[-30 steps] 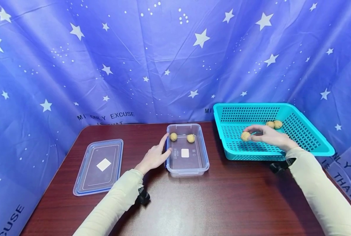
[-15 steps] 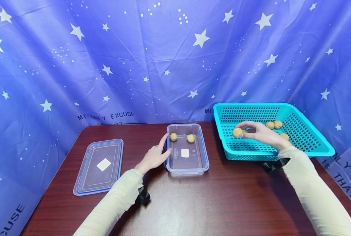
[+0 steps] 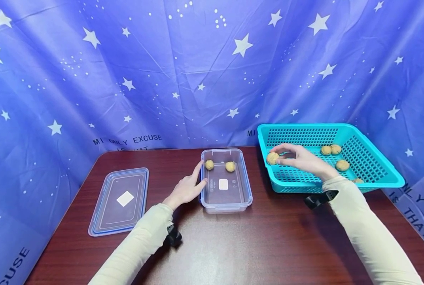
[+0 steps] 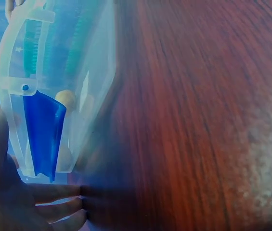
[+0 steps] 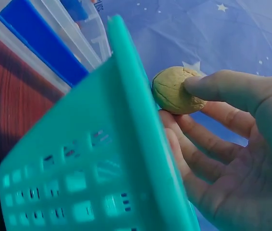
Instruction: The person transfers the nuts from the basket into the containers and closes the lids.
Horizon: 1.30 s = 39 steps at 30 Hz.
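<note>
A walnut (image 3: 273, 158) is pinched between the thumb and fingertips of my right hand (image 3: 302, 160), at the left rim of the turquoise basket (image 3: 304, 126). In the right wrist view, that held walnut (image 5: 172, 91) shows just beyond the basket's rim. Several more walnuts (image 3: 342, 165) lie in the basket. My left hand (image 3: 185, 190) rests against the left side of a clear plastic container (image 3: 226, 207), thumb and index finger spread along its rim. Inside the container are two walnuts (image 3: 230, 166). The left wrist view shows its blue side latch (image 4: 46, 134) close by the fingers.
A clear lid (image 3: 108, 213) with a blue seal and a white label lies on the dark wooden table (image 3: 212, 253), left of the container. A blue star-patterned curtain (image 3: 176, 71) hangs behind the table. The basket stands to the container's right.
My right hand has carried the walnut leftward across the basket to its left rim. More walnuts in the basket have come into sight behind it. My left hand stays put.
</note>
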Each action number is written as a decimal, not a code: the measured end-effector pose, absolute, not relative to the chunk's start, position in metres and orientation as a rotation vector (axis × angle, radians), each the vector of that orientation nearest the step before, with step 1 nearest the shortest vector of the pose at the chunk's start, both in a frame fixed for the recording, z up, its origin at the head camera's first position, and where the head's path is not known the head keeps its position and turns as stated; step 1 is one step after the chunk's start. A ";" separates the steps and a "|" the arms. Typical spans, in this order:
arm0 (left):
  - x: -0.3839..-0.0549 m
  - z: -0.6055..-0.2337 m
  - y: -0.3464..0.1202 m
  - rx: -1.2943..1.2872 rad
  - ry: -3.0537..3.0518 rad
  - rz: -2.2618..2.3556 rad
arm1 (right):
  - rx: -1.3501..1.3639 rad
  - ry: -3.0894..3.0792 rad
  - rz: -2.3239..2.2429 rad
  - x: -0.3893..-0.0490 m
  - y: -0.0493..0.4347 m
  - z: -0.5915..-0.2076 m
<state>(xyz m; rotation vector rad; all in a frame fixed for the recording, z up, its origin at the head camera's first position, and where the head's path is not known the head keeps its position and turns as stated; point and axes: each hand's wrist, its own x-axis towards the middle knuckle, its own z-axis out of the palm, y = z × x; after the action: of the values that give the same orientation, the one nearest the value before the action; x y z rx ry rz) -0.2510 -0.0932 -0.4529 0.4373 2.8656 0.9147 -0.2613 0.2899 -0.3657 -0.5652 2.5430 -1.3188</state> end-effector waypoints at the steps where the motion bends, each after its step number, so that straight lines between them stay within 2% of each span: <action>1: -0.251 -0.452 -0.093 0.439 2.860 0.911 | -0.565 2.545 -1.315 -0.261 0.288 -0.365; 11: -0.252 -0.448 -0.091 0.377 2.868 0.850 | -0.631 2.572 -1.299 -0.261 0.269 -0.365; 22: -0.251 -0.442 -0.089 0.378 2.850 0.842 | -0.820 2.512 -1.303 -0.256 0.232 -0.366; 39: -0.253 -0.442 -0.088 0.363 2.861 0.820 | -1.068 2.319 -1.292 -0.255 0.168 -0.393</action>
<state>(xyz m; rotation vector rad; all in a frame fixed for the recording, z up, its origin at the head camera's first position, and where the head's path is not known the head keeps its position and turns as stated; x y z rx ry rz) -0.2525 -0.0881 -0.4423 0.3628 2.8609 0.8198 -0.2548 0.1683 -0.3935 -1.0684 2.3192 -1.2924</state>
